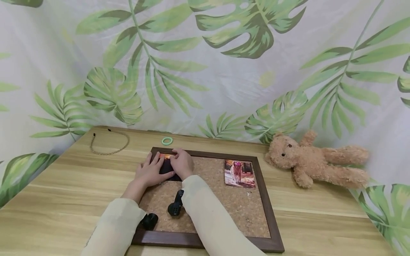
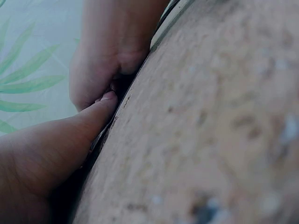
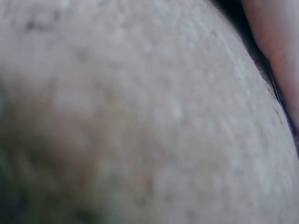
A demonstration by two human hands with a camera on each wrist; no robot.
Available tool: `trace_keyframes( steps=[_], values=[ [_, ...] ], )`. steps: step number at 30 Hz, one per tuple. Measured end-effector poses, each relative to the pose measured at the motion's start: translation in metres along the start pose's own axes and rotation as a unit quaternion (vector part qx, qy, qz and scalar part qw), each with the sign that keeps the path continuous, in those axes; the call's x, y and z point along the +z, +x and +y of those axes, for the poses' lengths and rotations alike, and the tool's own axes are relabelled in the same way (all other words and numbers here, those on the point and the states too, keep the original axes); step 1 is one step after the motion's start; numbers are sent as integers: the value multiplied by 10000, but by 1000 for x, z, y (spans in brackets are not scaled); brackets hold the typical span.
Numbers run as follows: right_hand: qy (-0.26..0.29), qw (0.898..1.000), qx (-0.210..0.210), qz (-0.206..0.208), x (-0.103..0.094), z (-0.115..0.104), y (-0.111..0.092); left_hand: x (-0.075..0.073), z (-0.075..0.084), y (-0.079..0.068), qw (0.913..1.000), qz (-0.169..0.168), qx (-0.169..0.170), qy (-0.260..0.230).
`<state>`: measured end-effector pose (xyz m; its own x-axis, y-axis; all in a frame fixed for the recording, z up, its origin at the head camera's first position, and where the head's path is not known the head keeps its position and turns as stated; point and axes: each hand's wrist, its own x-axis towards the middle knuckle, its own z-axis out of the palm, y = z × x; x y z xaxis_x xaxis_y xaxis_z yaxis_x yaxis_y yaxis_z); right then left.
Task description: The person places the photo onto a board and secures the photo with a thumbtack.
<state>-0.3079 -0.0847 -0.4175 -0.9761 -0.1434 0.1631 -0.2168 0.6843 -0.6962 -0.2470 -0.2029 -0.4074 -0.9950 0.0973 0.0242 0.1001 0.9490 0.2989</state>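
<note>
Against the upper left of a brown-framed corkboard [image 1: 208,169] lies a dark picture with an orange top edge [image 1: 166,170]. My left hand [image 1: 150,174] rests on its left side, fingers spread and fairly straight, thumb reaching across the lower part. At its upper right edge is my right hand [image 1: 182,164], fingers bent in. Seen from the left wrist, the right hand [image 2: 112,51] is curled close to the left thumb [image 2: 96,114]; whatever may lie between its fingers is hidden. The right wrist view shows mostly blurred cork [image 3: 140,93] and a strip of skin at its right edge.
A dog photo [image 1: 239,173] lies at the board's upper right. A teddy bear [image 1: 312,161] lies right of the board. Behind it are a green ring [image 1: 167,141] and, farther left, a thin chain [image 1: 110,153]. A leaf-patterned cloth [image 1: 230,81] hangs behind the wooden table [image 1: 64,185].
</note>
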Motion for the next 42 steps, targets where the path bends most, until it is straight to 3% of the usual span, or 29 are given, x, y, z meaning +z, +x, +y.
trace_keyframes(
  steps=[17,24,27,32,35,39,42],
  values=[
    [-310,9994,-104,-100,-4,-6,-2,-1,-1,-2,10000,-15,22,-13],
    [185,9980,-457,-386,-7,4,-2,-1,-1,-3,9999,-32,-24,-147],
    [545,9970,-413,-374,-12,9,-1,1,0,-2,9999,-4,-15,-168],
    [329,9982,-332,-366,-21,10,2,4,1,4,9996,82,43,-266],
    [-141,9972,-433,-588,-26,8,2,2,3,3,9989,110,54,-458],
    [-646,9887,-487,-1266,-37,0,0,-7,8,-3,9976,-153,7,-668],
    [71,9788,-419,-2004,-50,-8,-1,-21,14,-7,9969,-222,-14,-751]
  ],
)
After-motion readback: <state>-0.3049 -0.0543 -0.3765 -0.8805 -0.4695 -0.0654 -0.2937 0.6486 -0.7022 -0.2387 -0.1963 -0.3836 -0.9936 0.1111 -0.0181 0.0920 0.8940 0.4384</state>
